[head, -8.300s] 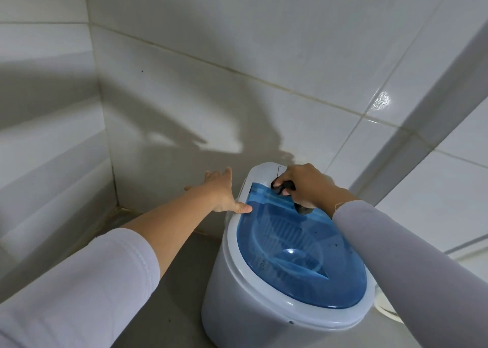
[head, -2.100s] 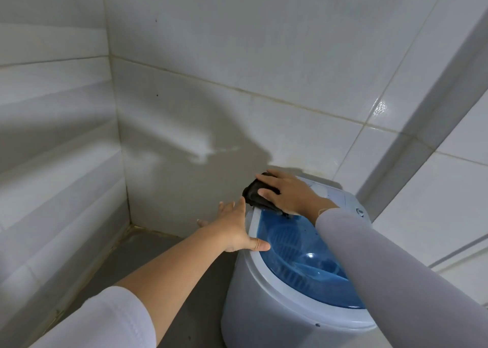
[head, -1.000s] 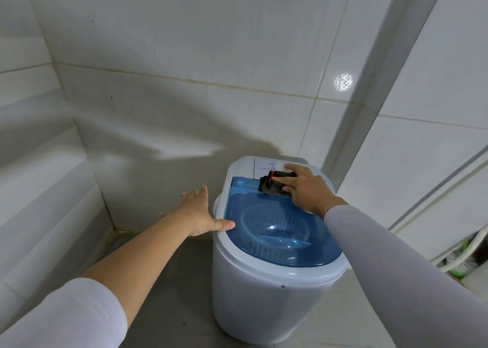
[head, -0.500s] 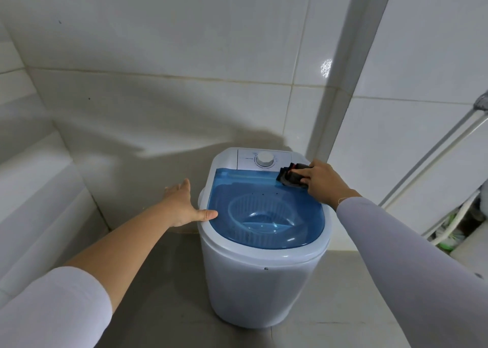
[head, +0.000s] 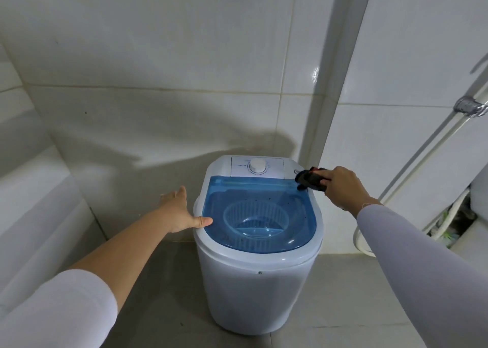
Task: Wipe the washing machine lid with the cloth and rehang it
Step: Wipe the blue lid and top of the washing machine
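Observation:
A small white washing machine [head: 253,289] stands on the floor, its see-through blue lid [head: 264,194] closed and speckled with dark bits. My right hand [head: 343,189] grips a bunched dark cloth with a red edge [head: 310,180] at the lid's far right corner, beside the white control panel and dial [head: 257,166]. My left hand [head: 179,213] is spread flat against the machine's left side, thumb lying on the white rim next to the lid.
White tiled walls close in behind and on the left, with a corner column [head: 340,83] behind the machine. A metal pipe with a valve [head: 470,108] and white hoses [head: 449,215] run down at the right. Grey floor surrounds the machine.
My right hand has slid the cloth from the lid's far left edge across the back to its far right corner. The view has pulled back. My left hand stays on the left rim.

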A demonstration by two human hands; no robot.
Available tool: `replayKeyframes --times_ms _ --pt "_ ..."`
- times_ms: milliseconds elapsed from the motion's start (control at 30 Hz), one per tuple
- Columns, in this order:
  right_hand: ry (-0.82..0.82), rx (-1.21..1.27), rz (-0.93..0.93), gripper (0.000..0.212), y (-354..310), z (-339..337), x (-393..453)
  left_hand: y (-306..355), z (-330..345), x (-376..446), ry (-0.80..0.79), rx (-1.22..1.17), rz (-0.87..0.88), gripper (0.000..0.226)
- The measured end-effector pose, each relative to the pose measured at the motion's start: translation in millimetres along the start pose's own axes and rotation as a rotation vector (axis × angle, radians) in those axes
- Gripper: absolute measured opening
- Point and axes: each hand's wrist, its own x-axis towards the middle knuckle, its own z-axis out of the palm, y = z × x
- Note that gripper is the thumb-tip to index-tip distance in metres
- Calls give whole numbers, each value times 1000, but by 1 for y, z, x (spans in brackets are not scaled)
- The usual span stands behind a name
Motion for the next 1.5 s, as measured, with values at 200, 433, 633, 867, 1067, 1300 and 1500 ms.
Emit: replayKeyframes --times_ms 200,433,633,867,1067,1300,1500 --pt "16 153 -222 40 -89 -10 17 -5 4 4 1 -42 -2 123" --pt "-213 58 -448 45 -190 21 18 -8 6 0 2 -114 17 121" --pt "-389 -237 -468 52 -209 50 17 -15 14 12 -7 -155 -1 129" --pt "-390 -166 -432 39 -207 60 14 -17 18 18 -22 -202 -5 130" --pt "-356 -49 -452 38 -194 66 7 -21 20 21 -15 -197 -6 134" --pt "-349 -15 -416 36 -179 60 7 -19 19 18 -15 -195 -7 132" --pt "-328 -5 -358 35 -158 52 5 -18 19 20 -4 -145 -9 133"
